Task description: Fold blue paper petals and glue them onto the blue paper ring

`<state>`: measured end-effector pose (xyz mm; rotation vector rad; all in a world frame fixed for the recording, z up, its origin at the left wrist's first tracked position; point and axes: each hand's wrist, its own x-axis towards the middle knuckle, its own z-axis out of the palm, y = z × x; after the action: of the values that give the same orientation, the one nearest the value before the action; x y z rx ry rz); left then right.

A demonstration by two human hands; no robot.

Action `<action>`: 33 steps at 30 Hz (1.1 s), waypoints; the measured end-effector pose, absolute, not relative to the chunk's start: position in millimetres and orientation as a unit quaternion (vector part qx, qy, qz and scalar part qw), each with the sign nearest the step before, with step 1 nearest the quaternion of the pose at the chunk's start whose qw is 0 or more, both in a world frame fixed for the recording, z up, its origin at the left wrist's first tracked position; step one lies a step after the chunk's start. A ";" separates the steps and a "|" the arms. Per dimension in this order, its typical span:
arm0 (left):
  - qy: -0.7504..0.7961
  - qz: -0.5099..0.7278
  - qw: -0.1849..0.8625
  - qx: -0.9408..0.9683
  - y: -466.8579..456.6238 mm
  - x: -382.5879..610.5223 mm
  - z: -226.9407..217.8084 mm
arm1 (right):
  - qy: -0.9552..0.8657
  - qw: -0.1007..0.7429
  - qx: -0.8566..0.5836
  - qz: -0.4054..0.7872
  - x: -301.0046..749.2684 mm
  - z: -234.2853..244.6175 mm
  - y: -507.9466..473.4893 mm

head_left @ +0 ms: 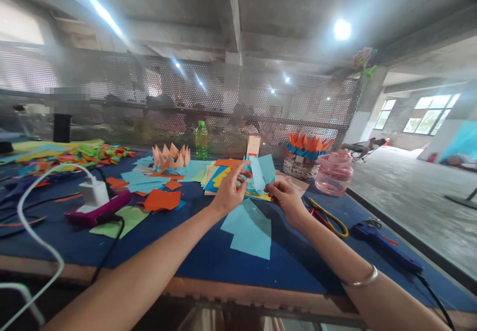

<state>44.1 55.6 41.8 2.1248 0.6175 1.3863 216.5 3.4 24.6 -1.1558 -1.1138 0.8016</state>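
Both my hands are raised over the blue table [208, 256], holding a folded light-blue paper piece [262, 172] between them. My left hand [230, 190] pinches its left edge with thumb and fingers. My right hand [285, 198] grips its lower right corner, fingers curled. Flat light-blue paper sheets [249, 229] lie on the table just below my hands. A stack of yellow, blue and orange paper [218, 174] lies behind the left hand.
An orange paper crown [171, 157], a green bottle [201, 140], a basket with orange-and-blue paper [304, 158] and a pink jar [334, 172] stand at the back. Scissors [328, 216] and a blue glue gun [383, 245] lie right. A charger on a pink power strip [97, 203] lies left.
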 end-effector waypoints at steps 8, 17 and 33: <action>0.232 0.443 0.276 0.821 52.9 47.0 41.4 | -0.497 0.607 -0.491 0.379 211.1 24.6 -0.4; 0.288 0.442 0.452 0.719 60.0 53.8 36.4 | -0.519 0.578 -0.483 0.403 205.6 24.4 -5.2; 0.278 0.463 0.525 0.658 54.0 53.3 41.7 | -0.580 0.527 -0.480 0.394 201.9 19.1 -5.2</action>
<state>53.3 54.0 41.7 1.5750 0.6654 1.1075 201.9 -5.2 19.1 -1.1481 -1.3868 0.9422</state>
